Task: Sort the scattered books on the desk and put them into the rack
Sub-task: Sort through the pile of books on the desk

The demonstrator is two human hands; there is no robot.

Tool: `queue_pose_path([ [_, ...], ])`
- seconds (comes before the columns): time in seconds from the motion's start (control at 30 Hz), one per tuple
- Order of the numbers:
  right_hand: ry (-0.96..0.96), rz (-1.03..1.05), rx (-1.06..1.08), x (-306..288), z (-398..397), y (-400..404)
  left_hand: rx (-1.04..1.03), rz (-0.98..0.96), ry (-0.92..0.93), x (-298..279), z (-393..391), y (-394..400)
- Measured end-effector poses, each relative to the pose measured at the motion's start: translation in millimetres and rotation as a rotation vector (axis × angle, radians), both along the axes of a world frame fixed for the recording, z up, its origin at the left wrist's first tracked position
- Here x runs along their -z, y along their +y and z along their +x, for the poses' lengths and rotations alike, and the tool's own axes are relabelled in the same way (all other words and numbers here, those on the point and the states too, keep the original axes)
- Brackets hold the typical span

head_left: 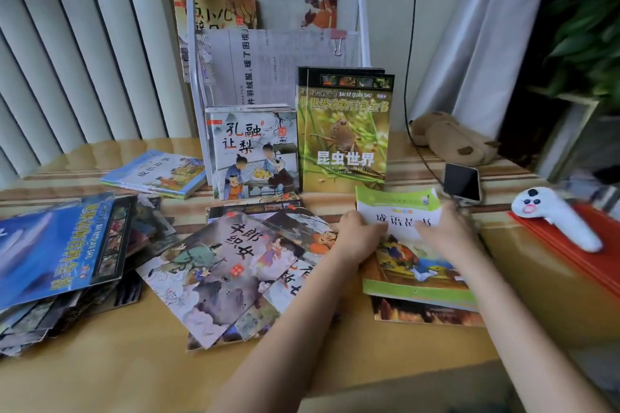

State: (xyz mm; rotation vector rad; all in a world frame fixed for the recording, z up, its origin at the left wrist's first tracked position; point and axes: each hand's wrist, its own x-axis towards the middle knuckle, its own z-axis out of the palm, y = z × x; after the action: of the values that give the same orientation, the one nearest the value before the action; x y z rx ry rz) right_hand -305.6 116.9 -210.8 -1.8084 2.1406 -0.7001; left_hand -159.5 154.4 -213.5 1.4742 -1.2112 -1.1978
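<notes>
A green-and-white picture book (399, 208) lies on a small pile at the desk's right. My left hand (360, 233) grips its left edge and my right hand (443, 228) holds its right side, fingers over the cover. The white wire rack (198, 54) stands at the back with papers in its upper tiers. Upright in its bottom tier are a white storybook (251, 151) and a green insect book (349, 131). Loose storybooks (231, 265) are scattered in the middle of the desk. A blue book (63, 248) tops a messy stack at the left.
A thin blue book (157, 171) lies left of the rack. A phone (462, 183) and a brown plush pouch (449, 137) sit at the back right. A white toy (557, 214) rests on red folders (583, 245). A plant (587, 37) and curtains border the desk.
</notes>
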Motion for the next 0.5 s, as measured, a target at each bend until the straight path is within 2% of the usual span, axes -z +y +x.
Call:
queue_pose_path([
  [0.07, 0.100, -0.044, 0.012, 13, -3, 4, 0.021, 0.022, -0.037, 1, -6, -4],
  [0.13, 0.077, -0.140, 0.001, 19, -1, 5, 0.000, 0.048, -0.012, -2, -6, -8],
  [0.3, -0.316, -0.195, 0.014, 21, 0, -2, -0.151, 0.063, 0.422, 3, 6, -16],
  [0.37, -0.473, -0.212, 0.017, 22, 0, -5, -0.177, 0.012, 0.469, 1, 6, -15],
  [0.5, -0.687, -0.246, -0.031, 22, -2, -5, -0.158, -0.157, 0.414, -1, 2, -13],
])
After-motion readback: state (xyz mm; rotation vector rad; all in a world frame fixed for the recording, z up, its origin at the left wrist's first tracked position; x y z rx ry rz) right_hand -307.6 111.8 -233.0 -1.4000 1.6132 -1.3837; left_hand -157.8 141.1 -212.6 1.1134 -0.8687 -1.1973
